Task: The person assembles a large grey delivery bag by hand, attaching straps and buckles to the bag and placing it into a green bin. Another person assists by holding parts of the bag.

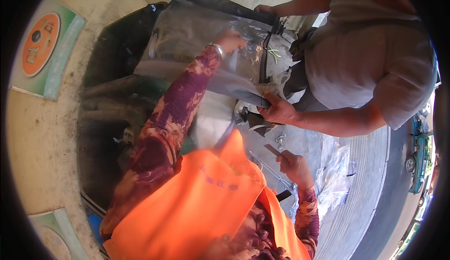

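Currently, our left hand (230, 41) meets a clear plastic sheet (180, 30) at twelve o'clock, grip unclear. Our right hand (296, 168), at four, clutches a flat strip (272, 150); an upward swing could scratch the sheet.

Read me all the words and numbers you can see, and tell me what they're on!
I won't copy the writing out, but here is where it is:
Upper wall poster: big writing on its orange oval.
Orange vest: a short row of small dark print, blurred.
White mark by the wall: too small to read.
Lower wall poster and clear plastic sheet: none I can make out.
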{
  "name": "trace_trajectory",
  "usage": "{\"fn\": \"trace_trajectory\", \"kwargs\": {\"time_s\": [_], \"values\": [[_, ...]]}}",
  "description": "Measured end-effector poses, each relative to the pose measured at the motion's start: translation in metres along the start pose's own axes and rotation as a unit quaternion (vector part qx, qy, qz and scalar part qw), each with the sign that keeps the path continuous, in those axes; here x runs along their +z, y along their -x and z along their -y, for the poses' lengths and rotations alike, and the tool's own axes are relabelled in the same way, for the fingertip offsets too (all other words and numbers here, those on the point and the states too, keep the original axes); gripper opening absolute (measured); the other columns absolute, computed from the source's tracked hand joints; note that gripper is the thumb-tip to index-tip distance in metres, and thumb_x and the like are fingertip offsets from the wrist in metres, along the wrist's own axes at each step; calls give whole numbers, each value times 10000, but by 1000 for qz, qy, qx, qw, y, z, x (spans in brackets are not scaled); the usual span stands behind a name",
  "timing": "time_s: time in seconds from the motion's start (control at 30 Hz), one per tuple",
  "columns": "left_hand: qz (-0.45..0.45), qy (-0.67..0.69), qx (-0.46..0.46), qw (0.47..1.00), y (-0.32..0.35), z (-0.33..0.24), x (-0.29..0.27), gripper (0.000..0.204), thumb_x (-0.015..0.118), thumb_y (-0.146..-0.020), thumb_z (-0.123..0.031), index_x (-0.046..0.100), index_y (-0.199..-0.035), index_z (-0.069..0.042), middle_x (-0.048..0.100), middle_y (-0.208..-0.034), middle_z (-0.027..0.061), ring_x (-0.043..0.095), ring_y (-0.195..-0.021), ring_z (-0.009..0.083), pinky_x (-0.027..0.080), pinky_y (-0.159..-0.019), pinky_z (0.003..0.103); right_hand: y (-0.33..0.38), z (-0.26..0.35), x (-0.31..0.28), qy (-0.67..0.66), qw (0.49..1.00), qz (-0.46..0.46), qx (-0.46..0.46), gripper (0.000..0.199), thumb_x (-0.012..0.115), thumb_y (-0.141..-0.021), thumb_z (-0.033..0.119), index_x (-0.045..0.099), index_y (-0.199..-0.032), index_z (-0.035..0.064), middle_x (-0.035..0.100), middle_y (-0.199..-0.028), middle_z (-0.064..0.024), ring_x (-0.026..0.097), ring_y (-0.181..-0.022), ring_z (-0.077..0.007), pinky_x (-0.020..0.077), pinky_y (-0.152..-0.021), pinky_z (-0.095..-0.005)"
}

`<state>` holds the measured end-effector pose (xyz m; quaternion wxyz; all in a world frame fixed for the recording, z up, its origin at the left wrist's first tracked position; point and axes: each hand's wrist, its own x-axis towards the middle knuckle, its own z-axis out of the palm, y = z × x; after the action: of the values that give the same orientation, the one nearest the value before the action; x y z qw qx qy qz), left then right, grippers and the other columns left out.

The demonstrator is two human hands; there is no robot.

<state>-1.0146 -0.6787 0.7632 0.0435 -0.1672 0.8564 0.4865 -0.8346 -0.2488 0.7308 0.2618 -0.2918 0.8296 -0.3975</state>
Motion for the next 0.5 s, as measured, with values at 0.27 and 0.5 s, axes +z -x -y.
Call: {"fn": "trace_trajectory", "kwargs": {"time_s": [0.27, 0.5], "values": [[-223, -142, 157, 952, 125, -30, -89, 198, 600, -963, -161, 753, -1063, -83, 671, -749, 1, 558, -671, 56, 470, -592, 231, -62, 64, -15, -73, 970, -20, -231, 262, 502, -1006, 188, 621, -870, -2, 537, -568, -30, 509, -483, -94, 394, -483, -262], [-108, -338, 249, 901, 139, 11, -40, 492, 777, -807, -285, 643, -1246, -107, 604, -1260, 120, 594, -1097, 287, 476, -920, 392, -107, 95, 1, -251, 962, 88, -63, 151, 551, -930, 136, 622, -869, 18, 580, -661, -53, 560, -532, -146, 443, -534, -305]]}}
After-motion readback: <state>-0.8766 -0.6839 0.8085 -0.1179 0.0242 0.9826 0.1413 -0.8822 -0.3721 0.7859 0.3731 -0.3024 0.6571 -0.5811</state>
